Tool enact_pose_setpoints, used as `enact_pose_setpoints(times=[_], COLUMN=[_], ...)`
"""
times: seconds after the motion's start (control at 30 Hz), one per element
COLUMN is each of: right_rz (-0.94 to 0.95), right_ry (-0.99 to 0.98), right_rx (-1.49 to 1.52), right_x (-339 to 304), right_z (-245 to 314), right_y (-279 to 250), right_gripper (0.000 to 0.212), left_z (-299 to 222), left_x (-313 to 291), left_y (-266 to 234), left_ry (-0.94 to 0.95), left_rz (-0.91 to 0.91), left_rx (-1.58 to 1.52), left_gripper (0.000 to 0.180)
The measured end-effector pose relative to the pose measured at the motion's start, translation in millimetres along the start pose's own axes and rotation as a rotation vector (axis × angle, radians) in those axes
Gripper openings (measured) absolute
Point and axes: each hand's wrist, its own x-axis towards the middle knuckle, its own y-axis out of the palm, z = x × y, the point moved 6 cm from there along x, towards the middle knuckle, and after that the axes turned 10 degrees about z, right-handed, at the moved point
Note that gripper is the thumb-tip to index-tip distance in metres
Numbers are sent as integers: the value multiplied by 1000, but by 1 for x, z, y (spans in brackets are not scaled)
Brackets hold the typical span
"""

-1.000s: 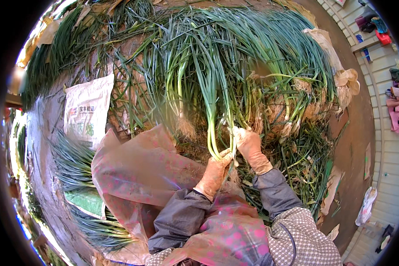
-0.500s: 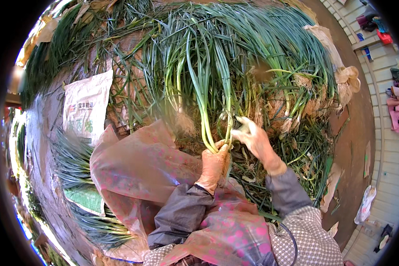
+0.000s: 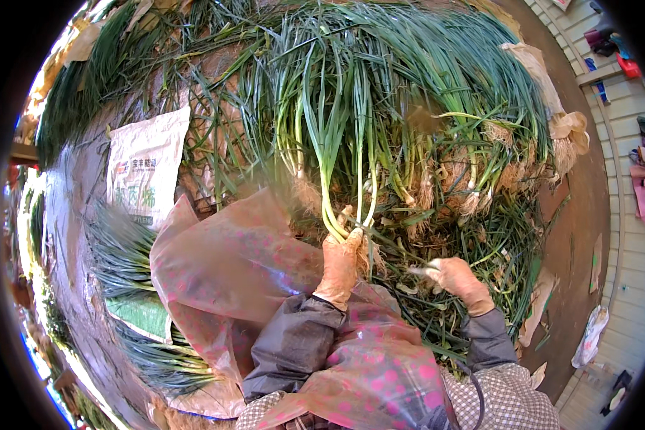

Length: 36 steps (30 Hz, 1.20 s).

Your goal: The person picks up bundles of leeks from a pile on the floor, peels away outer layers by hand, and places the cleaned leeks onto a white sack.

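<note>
My left hand [image 3: 340, 266] is closed around the white lower ends of a few green onions [image 3: 327, 197]. Their long green leaves reach up and away over the pile, and pale roots hang beside my fist. To the right and a little lower, my right hand [image 3: 464, 281] is apart from that bunch, its fingers pinched together. A thin blurred leaf strip [image 3: 401, 251] runs from near my left hand to those fingertips. Beyond both hands lies a wide heap of green onions [image 3: 423, 79], with roots toward me.
Stripped leaves [image 3: 491, 251] litter the ground at right. A pink-dotted plastic sheet [image 3: 229, 251] covers my lap. At left are a printed white sack [image 3: 147, 165] and sorted onion bundles [image 3: 122, 251]. A ribbed pale wall [image 3: 634, 287] stands far right.
My right hand has moved right and toward me, away from the held onions, with a leaf strip trailing at its fingers. The left hand keeps its hold, nearly still.
</note>
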Motion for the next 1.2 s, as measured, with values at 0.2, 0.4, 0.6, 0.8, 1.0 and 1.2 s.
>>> enact_pose_setpoints(times=[0.2, 0.4, 0.6, 0.8, 1.0, 1.2], right_rz=[22, -58, -574, -121, -628, -504], right_ry=[-394, -606, -709, -1029, -614, -536], right_rx=[492, -139, -671, -456, -319, -749], right_x=[48, 113, 59, -6, 22, 68], right_z=[77, 110, 125, 159, 115, 119], right_y=[-19, -13, -9, 50, -27, -8], right_gripper=[80, 32, 13, 6, 48, 44], left_z=[3, 5, 7, 2, 15, 13], left_x=[-5, 1, -6, 3, 4, 5], left_y=[2, -3, 3, 2, -1, 6], left_ry=[24, 127, 76, 88, 105, 23], left_rz=[101, 79, 84, 82, 143, 110], left_rx=[69, 245, 270, 204, 411, 700], left_gripper=[56, 56, 49, 52, 61, 48])
